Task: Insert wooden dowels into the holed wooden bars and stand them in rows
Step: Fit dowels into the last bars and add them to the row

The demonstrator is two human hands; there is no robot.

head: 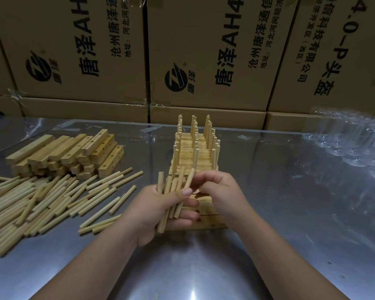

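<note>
- Gripping bundle of pale round wooden dowels [171,187] in curled left hand [158,211].
- Pinching one dowel [190,177] near its top with right hand [221,191].
- Tilting it upright, aiming at empty holes in pale holed wooden bars [208,221] directly beneath both hands.

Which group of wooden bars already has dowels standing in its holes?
The row of bars in the centre: upright dowels stand in it. The stack of bars at the left shows only empty holes.

I saw a shiny metal table [290,213] under the grip, stacked cardboard boxes [204,50] with black print walling it off beyond, and crinkled clear plastic [351,144] lying far right of the grip.
</note>
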